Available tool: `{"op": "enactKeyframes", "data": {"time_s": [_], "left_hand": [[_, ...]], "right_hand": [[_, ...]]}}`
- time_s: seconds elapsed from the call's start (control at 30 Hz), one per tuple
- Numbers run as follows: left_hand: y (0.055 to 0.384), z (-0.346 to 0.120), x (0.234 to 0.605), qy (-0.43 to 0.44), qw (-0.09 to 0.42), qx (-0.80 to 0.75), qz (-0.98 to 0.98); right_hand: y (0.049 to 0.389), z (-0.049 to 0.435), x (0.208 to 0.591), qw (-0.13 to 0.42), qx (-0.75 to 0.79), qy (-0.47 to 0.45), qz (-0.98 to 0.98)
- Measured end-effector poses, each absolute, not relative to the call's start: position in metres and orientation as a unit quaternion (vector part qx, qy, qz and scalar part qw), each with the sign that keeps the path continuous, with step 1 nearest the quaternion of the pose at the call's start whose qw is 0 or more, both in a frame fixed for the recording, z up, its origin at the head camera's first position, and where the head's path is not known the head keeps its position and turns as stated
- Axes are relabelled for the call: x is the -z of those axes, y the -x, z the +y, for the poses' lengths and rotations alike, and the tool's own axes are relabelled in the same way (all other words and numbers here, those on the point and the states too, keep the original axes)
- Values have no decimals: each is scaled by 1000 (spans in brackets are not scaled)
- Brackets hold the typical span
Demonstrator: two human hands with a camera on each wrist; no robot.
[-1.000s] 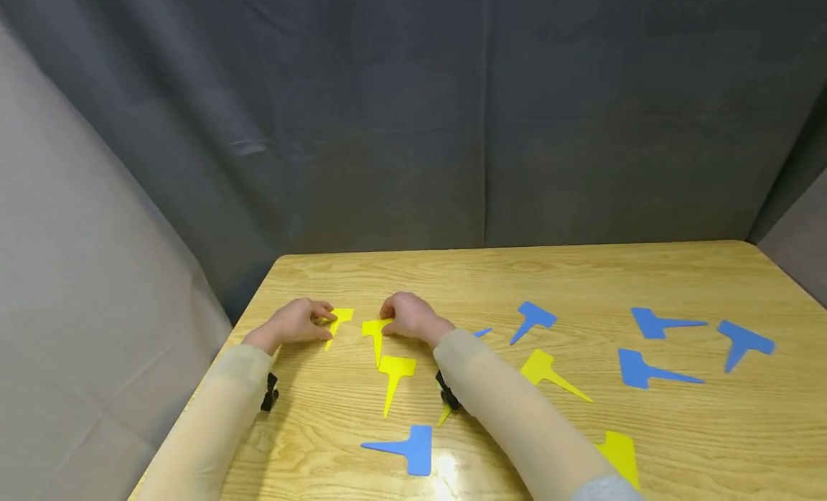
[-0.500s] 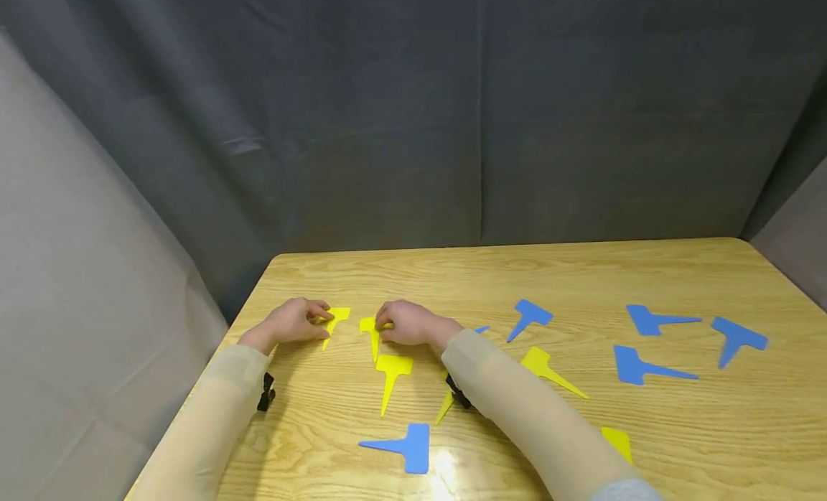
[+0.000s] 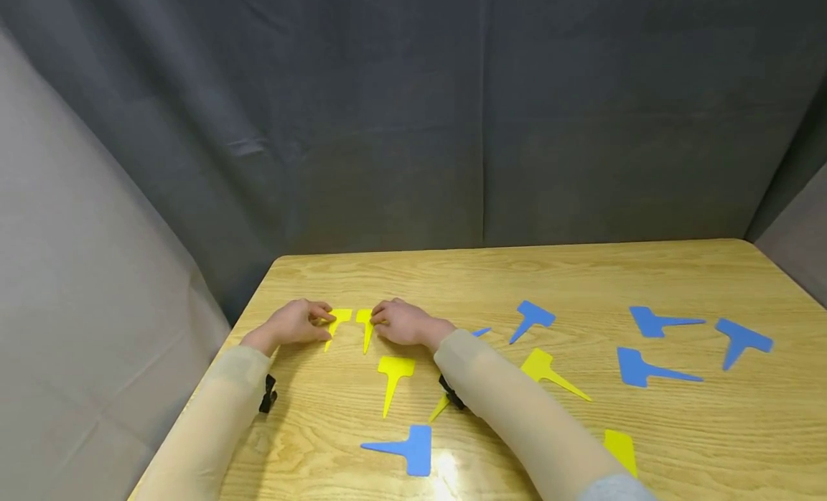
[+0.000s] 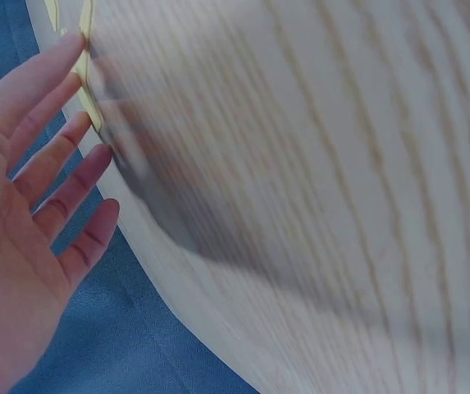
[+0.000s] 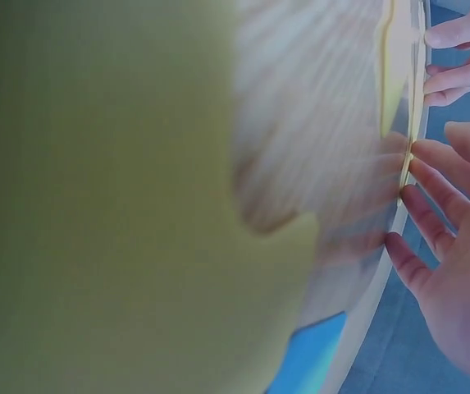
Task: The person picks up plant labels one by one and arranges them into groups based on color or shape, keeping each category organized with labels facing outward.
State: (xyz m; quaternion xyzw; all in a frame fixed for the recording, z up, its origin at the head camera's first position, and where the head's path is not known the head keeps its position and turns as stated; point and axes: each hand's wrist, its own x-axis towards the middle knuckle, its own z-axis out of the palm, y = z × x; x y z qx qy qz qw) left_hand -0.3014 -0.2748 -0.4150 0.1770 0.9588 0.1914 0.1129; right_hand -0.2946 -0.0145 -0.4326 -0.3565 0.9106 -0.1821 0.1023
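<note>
In the head view my left hand (image 3: 293, 323) rests at the left side of the table, its fingertips on a yellow T-shaped plant label (image 3: 342, 315). The left wrist view shows those fingers (image 4: 70, 176) nearly straight, touching the label (image 4: 88, 98) near its edge. Just to the right, my right hand (image 3: 403, 323) touches a second yellow plant label (image 3: 364, 316), partly covered by the fingers. Both labels lie flat with stems toward me, a small gap between them. A third yellow label (image 3: 395, 368) lies nearer, below the right hand.
A blue label (image 3: 418, 451) lies near the front. Under the right forearm a yellow label (image 3: 439, 408) and a blue one (image 3: 481, 332) are partly hidden. More yellow labels (image 3: 538, 364) and several blue ones (image 3: 636, 368) spread to the right. Dark curtain (image 3: 388, 128) hangs behind.
My right hand has slid its yellow label left and slightly away from me, closer to the label at my left hand. The left hand has stayed in place.
</note>
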Motion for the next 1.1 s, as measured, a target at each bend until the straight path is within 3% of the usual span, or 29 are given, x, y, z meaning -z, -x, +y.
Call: {"op": "enactKeyframes", "data": {"time_s": [0.23, 0.57, 0.83, 1.1], "left_hand": [[302, -273, 417, -184, 112, -189, 958], [301, -273, 416, -190, 112, -183, 958], [301, -277, 412, -190, 106, -172, 961], [303, -280, 412, -189, 105, -176, 960]], "right_hand": [[295, -15, 432, 113, 198, 337, 913], [298, 0, 416, 121, 347, 279, 887], [293, 21, 388, 112, 351, 295, 881], [279, 39, 388, 130, 315, 331, 880]]}}
